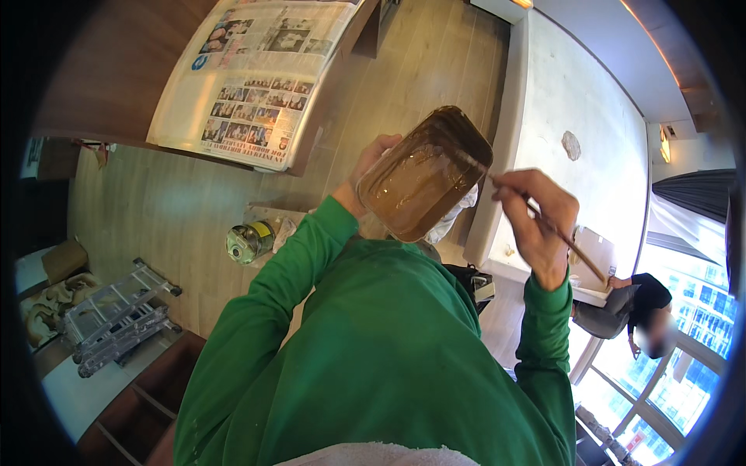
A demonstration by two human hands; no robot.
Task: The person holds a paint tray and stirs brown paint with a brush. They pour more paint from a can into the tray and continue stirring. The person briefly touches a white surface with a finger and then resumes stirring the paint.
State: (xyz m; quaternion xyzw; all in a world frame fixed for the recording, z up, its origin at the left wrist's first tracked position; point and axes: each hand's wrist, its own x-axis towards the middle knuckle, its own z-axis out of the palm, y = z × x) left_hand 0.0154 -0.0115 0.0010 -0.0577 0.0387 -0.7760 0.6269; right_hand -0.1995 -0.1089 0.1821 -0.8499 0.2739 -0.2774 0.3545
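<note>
Pale, rough-edged cloth (pixel 373 457) sits closest to my camera, cut off by the lower border, and beyond it the green shirt (pixel 396 342) fills the middle of my view. Past the chest I see the brown container (pixel 453 124), off the floor in front of the body, its open side facing me and its long axis running from lower left to upper right. The left hand (pixel 364 175) grips its left side; most of those fingers are behind it, so I can't tell how far they wrap round. The right hand (pixel 544 213) has its fingers pinched round a thin brush (pixel 576 252), whose long axis slants from upper left, at the working end, to lower right, at the butt. That end reaches over the container's right rim; its bristles merge with the glossy brown inside, and I can't make out whether they touch. A crumpled whitish thing (pixel 460 213) is partly covered by the container, and I can't say what it is. Left of the left sleeve stands a green can (pixel 250 242). At far right I get another person (pixel 651 299), small and with the head blurred.
</note>
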